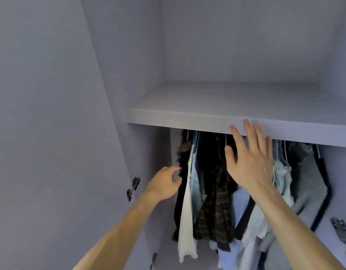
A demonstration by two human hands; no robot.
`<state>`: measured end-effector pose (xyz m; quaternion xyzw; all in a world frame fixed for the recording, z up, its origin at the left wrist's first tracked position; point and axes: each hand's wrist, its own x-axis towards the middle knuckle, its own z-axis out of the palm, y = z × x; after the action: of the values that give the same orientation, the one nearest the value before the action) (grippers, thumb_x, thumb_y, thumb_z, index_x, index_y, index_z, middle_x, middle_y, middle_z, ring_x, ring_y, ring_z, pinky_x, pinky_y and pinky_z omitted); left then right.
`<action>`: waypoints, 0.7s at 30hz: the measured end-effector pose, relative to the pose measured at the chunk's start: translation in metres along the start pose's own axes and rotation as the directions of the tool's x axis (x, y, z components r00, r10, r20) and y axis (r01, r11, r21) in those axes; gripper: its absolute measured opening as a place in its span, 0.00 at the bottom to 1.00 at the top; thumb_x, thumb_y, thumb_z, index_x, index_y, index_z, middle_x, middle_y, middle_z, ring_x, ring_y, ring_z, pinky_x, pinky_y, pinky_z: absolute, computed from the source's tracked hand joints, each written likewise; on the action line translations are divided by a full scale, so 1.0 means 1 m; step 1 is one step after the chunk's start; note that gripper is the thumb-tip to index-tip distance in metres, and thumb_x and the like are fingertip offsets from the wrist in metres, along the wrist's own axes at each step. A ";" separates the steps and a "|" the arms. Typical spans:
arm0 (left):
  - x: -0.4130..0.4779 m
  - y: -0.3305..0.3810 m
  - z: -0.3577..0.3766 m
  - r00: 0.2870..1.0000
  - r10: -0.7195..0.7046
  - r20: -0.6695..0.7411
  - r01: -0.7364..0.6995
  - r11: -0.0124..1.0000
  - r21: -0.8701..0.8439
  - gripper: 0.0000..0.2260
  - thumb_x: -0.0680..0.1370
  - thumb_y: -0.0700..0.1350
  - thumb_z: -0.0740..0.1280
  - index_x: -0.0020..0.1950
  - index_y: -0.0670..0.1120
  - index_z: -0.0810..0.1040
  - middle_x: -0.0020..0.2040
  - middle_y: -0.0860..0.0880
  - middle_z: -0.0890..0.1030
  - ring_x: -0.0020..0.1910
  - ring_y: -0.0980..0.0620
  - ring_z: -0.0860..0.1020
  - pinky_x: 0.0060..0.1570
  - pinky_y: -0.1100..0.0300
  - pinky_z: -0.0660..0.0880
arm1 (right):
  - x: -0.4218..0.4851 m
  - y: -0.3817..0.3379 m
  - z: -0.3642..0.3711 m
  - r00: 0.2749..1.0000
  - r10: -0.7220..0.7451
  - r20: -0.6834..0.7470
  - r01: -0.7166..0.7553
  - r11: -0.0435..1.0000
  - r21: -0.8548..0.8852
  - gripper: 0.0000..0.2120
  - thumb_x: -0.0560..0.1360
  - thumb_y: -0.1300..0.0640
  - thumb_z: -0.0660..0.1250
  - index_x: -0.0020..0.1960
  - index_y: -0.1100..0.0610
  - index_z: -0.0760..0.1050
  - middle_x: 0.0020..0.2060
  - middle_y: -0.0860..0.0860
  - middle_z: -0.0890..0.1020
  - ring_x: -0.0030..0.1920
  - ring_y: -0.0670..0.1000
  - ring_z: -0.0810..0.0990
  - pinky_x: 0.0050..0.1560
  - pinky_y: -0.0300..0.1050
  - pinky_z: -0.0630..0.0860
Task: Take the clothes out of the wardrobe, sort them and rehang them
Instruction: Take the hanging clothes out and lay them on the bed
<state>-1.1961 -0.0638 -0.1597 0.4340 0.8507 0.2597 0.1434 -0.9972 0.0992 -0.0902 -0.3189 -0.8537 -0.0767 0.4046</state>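
Observation:
Several garments hang packed under the wardrobe shelf (pixel 187 118): a dark furry piece (pixel 183 152) at the far left, then a white top (pixel 185 221), a dark plaid shirt (pixel 217 211), pale blue pieces (pixel 240 201) and a grey garment with dark trim (pixel 312 184). My left hand (pixel 164 184) reaches in at the left end, its curled fingers touching the edge of the dark furry piece. My right hand (pixel 250 158) is raised in front of the middle of the row, fingers straight and spread, holding nothing. The rail and the hanger hooks are mostly hidden behind the shelf.
The open left door (pixel 51 133) stands close on the left, with a metal hinge (pixel 133 189) on the side wall. A second hinge (pixel 341 228) shows at the right. The shelf's top carries nothing that I see.

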 end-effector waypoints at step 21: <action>0.150 0.024 0.043 0.955 -0.294 0.039 0.272 0.814 -0.514 0.30 0.83 0.40 0.56 0.80 0.49 0.45 0.60 0.45 0.74 0.52 0.47 0.76 0.58 0.55 0.74 | 0.066 0.040 0.110 0.844 -0.111 -0.525 -0.015 0.973 -0.229 0.27 0.77 0.45 0.56 0.75 0.49 0.63 0.71 0.52 0.67 0.75 0.55 0.58 0.75 0.62 0.45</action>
<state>-1.2473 0.0831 -0.1844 0.2431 0.8082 0.4618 0.2729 -1.0747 0.2050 -0.1197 -0.3068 -0.7009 -0.2681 0.5854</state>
